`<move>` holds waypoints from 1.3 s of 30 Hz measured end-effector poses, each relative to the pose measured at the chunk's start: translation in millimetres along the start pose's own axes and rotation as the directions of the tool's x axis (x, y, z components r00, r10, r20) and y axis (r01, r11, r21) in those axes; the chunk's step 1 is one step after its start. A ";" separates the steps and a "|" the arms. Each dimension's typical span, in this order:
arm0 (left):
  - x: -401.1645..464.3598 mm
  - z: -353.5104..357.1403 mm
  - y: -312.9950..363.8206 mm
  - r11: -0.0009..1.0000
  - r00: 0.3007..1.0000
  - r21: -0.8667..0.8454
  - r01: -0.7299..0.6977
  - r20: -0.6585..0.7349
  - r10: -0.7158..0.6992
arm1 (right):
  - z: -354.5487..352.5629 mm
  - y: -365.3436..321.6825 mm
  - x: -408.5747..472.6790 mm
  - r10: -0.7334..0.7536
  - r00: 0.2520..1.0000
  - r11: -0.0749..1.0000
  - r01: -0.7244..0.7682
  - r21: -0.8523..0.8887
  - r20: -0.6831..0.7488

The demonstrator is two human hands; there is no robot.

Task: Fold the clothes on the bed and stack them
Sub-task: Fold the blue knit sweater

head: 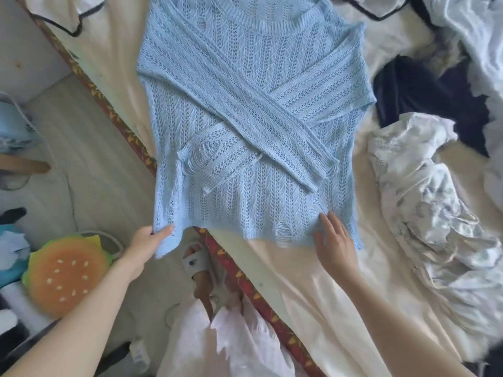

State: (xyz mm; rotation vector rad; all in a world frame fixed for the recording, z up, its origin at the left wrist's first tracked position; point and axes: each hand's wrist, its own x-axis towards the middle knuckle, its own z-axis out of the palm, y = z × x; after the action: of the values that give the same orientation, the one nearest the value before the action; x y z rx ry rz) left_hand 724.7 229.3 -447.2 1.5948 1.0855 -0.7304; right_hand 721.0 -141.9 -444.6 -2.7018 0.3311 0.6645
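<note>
While hands point(333, 240) grip sweater point(245, 118) hem, right perhaps flat.

Left hand point(144, 244), at seven o'clock, pinches fabric with curled fingers; right hand point(336, 240), at five o'clock, lies flat, fingers straight.

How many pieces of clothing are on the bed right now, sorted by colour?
Light blue: 1, the knit sweater, sleeves crossed, hem held by the left hand and right hand.
Dark navy: 1, a crumpled garment.
White printed: 1, a crumpled garment.
Total: 3 clearly seen; the far-corner pile is unclear.
</note>
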 end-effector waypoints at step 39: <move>-52.6 -44.1 178.7 0.734 0.889 -0.515 -0.443 -0.356 0.287 | -166.8 -20.7 62.5 0.569 0.815 -0.162 -0.023 0.987 0.112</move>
State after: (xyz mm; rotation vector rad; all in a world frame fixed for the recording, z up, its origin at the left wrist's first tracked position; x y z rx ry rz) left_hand 863.5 244.8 -316.1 1.3075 0.9961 0.0992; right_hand 848.7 -194.5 -330.3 -1.0687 1.1073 -0.1737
